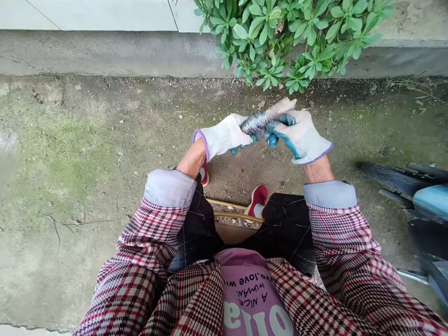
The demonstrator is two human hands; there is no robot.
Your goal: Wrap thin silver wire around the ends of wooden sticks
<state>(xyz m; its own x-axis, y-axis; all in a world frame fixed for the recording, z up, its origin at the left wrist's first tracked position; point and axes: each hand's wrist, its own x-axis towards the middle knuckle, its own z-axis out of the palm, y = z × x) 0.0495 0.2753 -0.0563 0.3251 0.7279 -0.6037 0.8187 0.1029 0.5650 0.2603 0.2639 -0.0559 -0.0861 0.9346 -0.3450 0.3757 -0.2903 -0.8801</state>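
Observation:
A pale, flat wooden stick (282,108) with silvery wire (256,122) wound in a thick coil round its middle is held up in front of me, tilted up to the right. My left hand (236,133), in a white knit glove with blue-green palm coating and a purple cuff, is closed round the lower left end of the stick. Just right of the coil, my right hand (293,131) wears a matching glove. Its fingers are curled together against or close by the wire; what they pinch, if anything, is too small to make out.
Leafy green shrub (280,37) overhangs a low concrete ledge (105,53) ahead. Below is mossy bare ground (70,154). On the right stands part of a vehicle with a black tyre (388,177) and light-blue panel (432,200). A red shoe (256,198) shows beneath me, near brass-coloured bars (234,215).

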